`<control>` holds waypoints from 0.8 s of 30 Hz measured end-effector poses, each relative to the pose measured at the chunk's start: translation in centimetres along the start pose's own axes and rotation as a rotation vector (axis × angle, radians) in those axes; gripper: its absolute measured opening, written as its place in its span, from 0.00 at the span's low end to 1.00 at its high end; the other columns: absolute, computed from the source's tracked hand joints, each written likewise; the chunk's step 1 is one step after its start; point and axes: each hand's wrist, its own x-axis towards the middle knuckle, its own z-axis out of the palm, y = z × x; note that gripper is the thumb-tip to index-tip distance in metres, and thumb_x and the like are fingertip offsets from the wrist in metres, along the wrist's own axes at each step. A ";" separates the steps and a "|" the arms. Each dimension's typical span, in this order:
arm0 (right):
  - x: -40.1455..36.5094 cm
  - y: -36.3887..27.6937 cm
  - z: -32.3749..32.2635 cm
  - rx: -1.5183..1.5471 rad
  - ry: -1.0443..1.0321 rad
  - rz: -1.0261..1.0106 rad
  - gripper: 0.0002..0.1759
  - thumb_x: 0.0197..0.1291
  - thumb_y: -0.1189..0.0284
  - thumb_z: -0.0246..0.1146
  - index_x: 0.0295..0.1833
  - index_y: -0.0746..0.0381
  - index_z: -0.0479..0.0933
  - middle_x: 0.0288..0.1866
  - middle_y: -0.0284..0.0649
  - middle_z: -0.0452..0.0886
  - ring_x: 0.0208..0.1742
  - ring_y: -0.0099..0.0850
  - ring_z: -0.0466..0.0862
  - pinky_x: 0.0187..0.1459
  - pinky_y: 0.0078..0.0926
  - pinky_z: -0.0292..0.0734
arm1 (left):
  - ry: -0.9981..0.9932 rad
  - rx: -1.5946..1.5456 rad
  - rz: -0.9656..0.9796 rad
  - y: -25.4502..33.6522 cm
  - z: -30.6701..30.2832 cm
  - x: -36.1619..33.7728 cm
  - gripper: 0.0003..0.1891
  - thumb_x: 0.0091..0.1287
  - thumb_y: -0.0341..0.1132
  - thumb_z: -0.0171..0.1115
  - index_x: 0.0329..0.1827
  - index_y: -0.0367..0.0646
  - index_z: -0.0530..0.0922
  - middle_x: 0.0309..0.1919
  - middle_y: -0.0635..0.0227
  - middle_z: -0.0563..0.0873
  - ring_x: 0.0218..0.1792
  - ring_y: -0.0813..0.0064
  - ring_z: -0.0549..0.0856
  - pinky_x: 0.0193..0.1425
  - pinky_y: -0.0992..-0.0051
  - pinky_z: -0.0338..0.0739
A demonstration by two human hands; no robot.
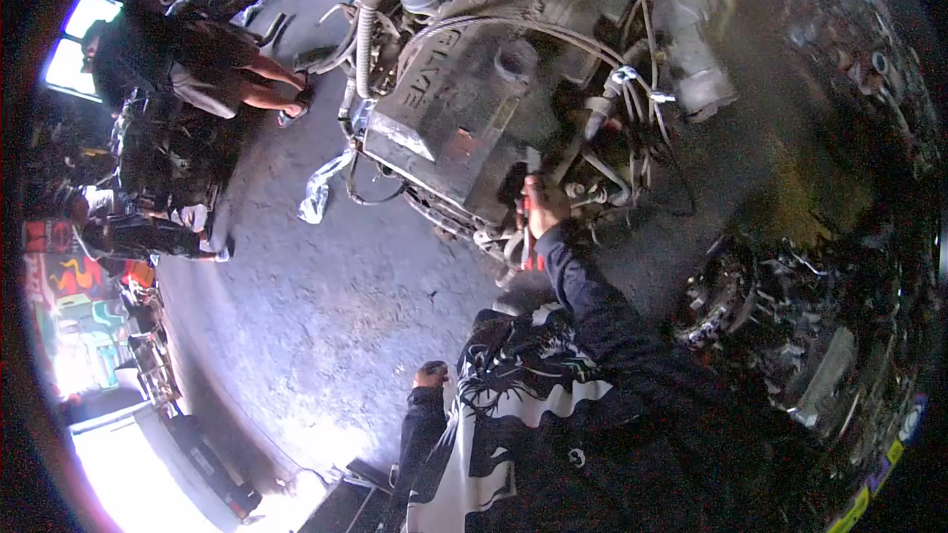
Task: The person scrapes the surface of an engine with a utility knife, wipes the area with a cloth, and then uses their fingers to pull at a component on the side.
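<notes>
An engine (pixel 449 123) with a grey, raised-lettered cover lies in front of me, with hoses and wiring around its edges. My right hand (pixel 545 207) is at the near end of the engine, its fingers wrapped round a red-handled tool (pixel 534 263). The kind of tool is not clear, as my hand covers part of it. Close by are a hose (pixel 604 173) and metal fittings. My left hand (pixel 432 373) hangs low by my body, apart from the engine. Its fingers are curled in, and whatever they may hold is hidden.
A grey cable bundle (pixel 563 35) arches over the engine, beside a pale cylindrical part (pixel 696 44). Dark engine parts (pixel 726 296) are heaped at right. At left, one person (pixel 197 59) bends over machinery and another (pixel 138 235) is lower down. A silvery crumpled piece (pixel 318 192) lies on the floor.
</notes>
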 end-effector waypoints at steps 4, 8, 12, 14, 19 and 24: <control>-0.7 -1.0 0.1 -0.011 -0.009 -0.087 0.17 0.62 0.54 0.56 0.34 0.57 0.69 0.16 0.33 0.69 0.10 0.24 0.69 0.11 0.24 0.65 | 0.069 -0.237 -0.036 1.5 0.9 -0.9 0.12 0.58 0.36 0.63 0.42 0.39 0.80 0.28 0.66 0.85 0.25 0.77 0.83 0.24 0.77 0.74; 0.4 -0.5 -1.0 -0.111 -0.014 -0.060 0.20 0.62 0.50 0.55 0.31 0.56 0.67 0.15 0.31 0.68 0.10 0.22 0.67 0.10 0.22 0.62 | 0.029 -0.092 -0.031 1.8 1.2 -1.4 0.11 0.59 0.36 0.64 0.42 0.42 0.80 0.28 0.65 0.85 0.25 0.78 0.83 0.24 0.78 0.74; 0.5 -0.3 -1.9 -0.144 -0.019 -0.055 0.22 0.61 0.47 0.54 0.30 0.56 0.68 0.14 0.29 0.70 0.09 0.21 0.66 0.11 0.22 0.61 | 0.014 0.086 -0.028 3.8 1.5 -3.5 0.10 0.59 0.36 0.62 0.41 0.42 0.81 0.28 0.65 0.86 0.25 0.76 0.85 0.23 0.77 0.74; 0.0 -0.4 -1.4 -0.192 0.017 -0.056 0.22 0.61 0.46 0.53 0.30 0.55 0.69 0.14 0.28 0.69 0.09 0.21 0.64 0.12 0.22 0.61 | 0.042 0.135 -0.004 4.2 1.5 -3.9 0.10 0.59 0.36 0.62 0.41 0.42 0.81 0.28 0.65 0.86 0.25 0.76 0.85 0.22 0.77 0.74; 0.0 0.1 -0.7 -0.148 -0.047 -0.123 0.20 0.61 0.48 0.54 0.32 0.54 0.69 0.15 0.29 0.69 0.10 0.20 0.65 0.11 0.21 0.60 | 0.058 -0.092 -0.130 1.6 0.9 -1.2 0.12 0.58 0.37 0.62 0.41 0.41 0.81 0.27 0.65 0.85 0.23 0.76 0.83 0.23 0.76 0.75; -0.6 -1.8 -1.2 -0.157 -0.005 -0.021 0.19 0.62 0.53 0.57 0.32 0.59 0.69 0.15 0.32 0.70 0.10 0.23 0.67 0.11 0.22 0.64 | 0.086 -0.082 -0.066 2.3 1.0 -1.6 0.12 0.57 0.37 0.64 0.40 0.40 0.81 0.28 0.63 0.86 0.25 0.76 0.85 0.30 0.77 0.77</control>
